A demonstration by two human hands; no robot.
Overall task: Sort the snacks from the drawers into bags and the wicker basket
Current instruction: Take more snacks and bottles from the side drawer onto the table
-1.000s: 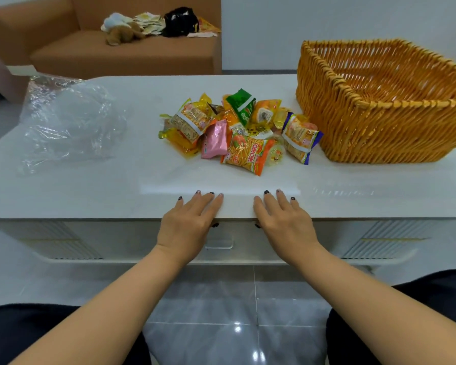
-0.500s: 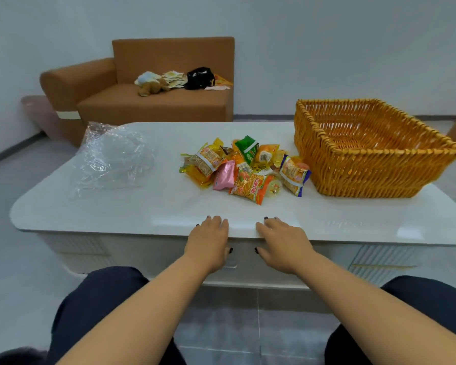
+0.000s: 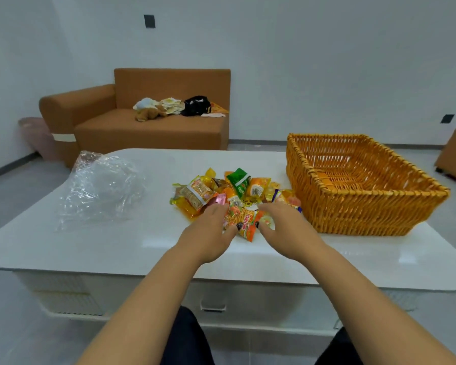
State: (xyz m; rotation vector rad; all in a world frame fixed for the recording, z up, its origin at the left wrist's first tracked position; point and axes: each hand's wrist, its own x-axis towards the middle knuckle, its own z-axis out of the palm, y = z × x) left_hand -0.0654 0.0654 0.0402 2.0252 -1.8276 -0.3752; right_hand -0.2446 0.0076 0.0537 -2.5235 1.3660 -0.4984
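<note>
A heap of small snack packets lies mid-table, with an orange packet at its near edge and a green one at the back. My left hand and my right hand rest on the near side of the heap, fingers spread over packets. Both thumbs touch the orange packet, and nothing is lifted. An empty orange wicker basket stands just right of the heap. Crumpled clear plastic bags lie on the left of the table.
The low white table has a shut drawer with a handle under its front edge, between my knees. A brown sofa with a soft toy and clutter stands behind. Grey tiled floor surrounds the table.
Both hands left the table's front edge by the drawer and moved forward onto the snack heap. The view has pulled back and risen.
</note>
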